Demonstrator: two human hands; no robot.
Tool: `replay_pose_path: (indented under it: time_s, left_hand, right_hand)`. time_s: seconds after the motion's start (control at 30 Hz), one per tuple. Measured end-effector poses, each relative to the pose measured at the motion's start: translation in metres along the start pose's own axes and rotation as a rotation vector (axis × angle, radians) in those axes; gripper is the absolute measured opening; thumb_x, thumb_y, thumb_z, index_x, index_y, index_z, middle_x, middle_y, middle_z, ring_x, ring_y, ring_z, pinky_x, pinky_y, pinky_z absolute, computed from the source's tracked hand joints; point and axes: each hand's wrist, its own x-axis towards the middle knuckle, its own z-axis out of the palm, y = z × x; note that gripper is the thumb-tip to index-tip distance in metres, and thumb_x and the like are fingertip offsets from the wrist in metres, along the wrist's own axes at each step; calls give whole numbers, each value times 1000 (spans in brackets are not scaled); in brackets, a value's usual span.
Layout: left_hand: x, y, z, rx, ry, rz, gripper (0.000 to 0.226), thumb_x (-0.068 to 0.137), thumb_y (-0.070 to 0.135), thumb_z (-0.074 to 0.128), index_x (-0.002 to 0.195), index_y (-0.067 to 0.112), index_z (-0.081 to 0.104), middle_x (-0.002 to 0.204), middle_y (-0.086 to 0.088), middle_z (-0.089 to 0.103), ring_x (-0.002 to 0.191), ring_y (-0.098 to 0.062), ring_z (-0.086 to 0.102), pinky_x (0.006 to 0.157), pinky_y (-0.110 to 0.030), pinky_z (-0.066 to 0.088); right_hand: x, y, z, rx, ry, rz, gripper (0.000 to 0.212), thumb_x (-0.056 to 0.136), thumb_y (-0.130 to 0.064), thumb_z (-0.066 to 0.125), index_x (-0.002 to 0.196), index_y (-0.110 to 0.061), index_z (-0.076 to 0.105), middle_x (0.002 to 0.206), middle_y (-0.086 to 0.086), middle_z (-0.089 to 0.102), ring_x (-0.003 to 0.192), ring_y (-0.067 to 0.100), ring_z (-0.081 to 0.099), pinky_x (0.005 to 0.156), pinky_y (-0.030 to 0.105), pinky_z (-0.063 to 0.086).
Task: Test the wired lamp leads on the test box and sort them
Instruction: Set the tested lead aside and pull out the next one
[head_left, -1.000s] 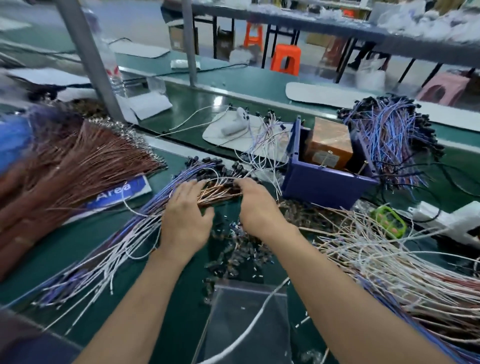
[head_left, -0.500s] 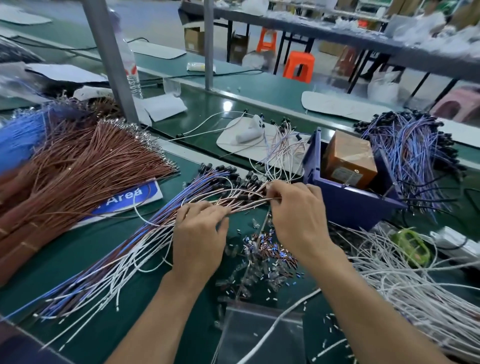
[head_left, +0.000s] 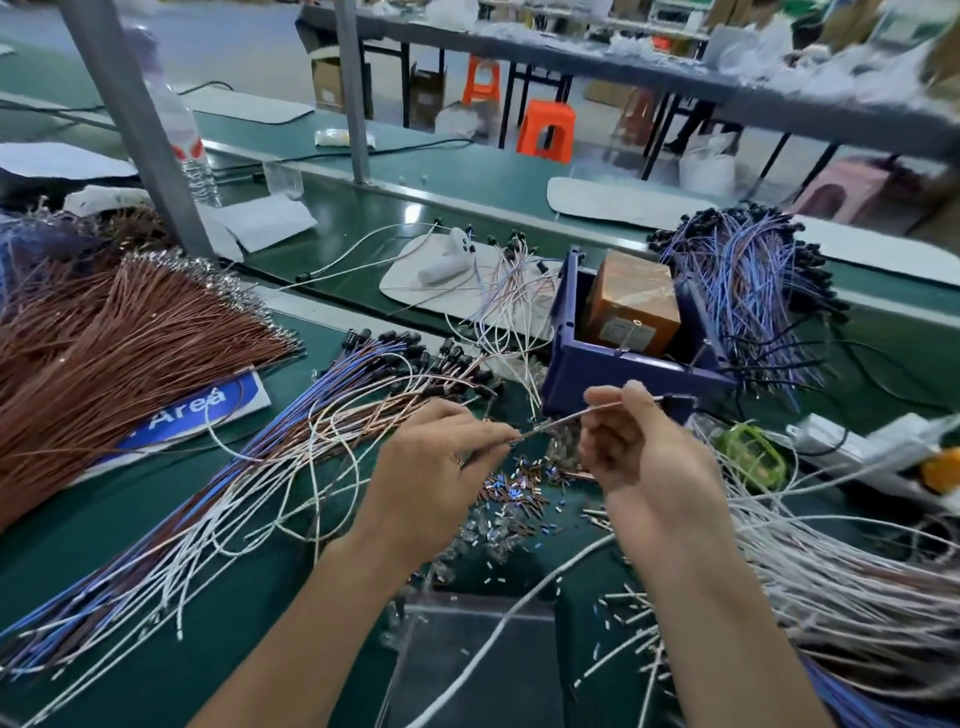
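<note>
A single wired lamp lead stretches between my two hands above the green bench. My left hand pinches its lower end with thumb and fingertips. My right hand grips the lead higher up, and its black lamp end points toward the dark blue bin. Inside that bin sits the brown test box. A fan of blue, brown and white lamp leads with black heads lies left of my hands. Another bundle of blue leads lies behind the bin.
A big sheaf of brown wires covers the left, over a blue "Area" label. White wires pile up at the right. Small cut sleeves litter the bench under my hands. A clear plastic sheet lies near me. A grey post stands at back left.
Both hands drew back from the fanned bundle toward me, pulling one lead out of it. The lead is now held taut between them, with my right hand raised near the blue bin.
</note>
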Motion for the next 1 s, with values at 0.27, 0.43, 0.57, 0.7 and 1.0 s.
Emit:
replay_pose_path:
  time_s: [0.27, 0.43, 0.57, 0.7, 1.0]
  left_hand:
    - [2, 8, -6, -370, -54, -412, 27, 85, 15, 83, 89, 42, 82, 84, 15, 77, 69, -10, 67, 59, -20, 53]
    - [8, 28, 4, -363, -52, -463, 32, 87, 15, 81, 85, 46, 80, 71, 12, 76, 54, -10, 59, 50, -28, 46]
    - [12, 33, 6, -303, -63, -447, 26, 91, 23, 76, 87, 48, 78, 73, 14, 75, 61, -10, 65, 53, -28, 51]
    - [15, 40, 10, -321, -83, -399, 30, 91, 18, 75, 85, 47, 77, 78, 15, 74, 72, -4, 67, 63, -17, 53]
    - [26, 54, 19, -420, -113, -337, 28, 91, 12, 75, 82, 38, 80, 70, 1, 73, 64, -21, 65, 63, -34, 54]
  right_hand:
    - [-8, -21, -49, 211, 76, 46, 44, 104, -20, 53, 65, -12, 74, 86, 14, 74, 82, 25, 74, 74, 41, 61]
    - [-16, -21, -65, 75, 40, 38, 38, 103, -28, 53, 75, -14, 75, 87, 14, 75, 76, 26, 70, 70, 36, 55]
    - [-24, -25, -76, -444, 171, 14, 53, 103, -44, 52, 73, -5, 74, 75, 19, 74, 60, 26, 59, 59, 38, 44]
    - [-38, -28, -82, -917, 380, -463, 34, 93, -46, 67, 68, -23, 70, 55, -4, 62, 50, 8, 49, 52, 36, 42]
    - [-29, -8, -47, -1115, 14, -680, 17, 96, -18, 70, 106, -31, 74, 85, -17, 71, 79, 5, 63, 72, 18, 49]
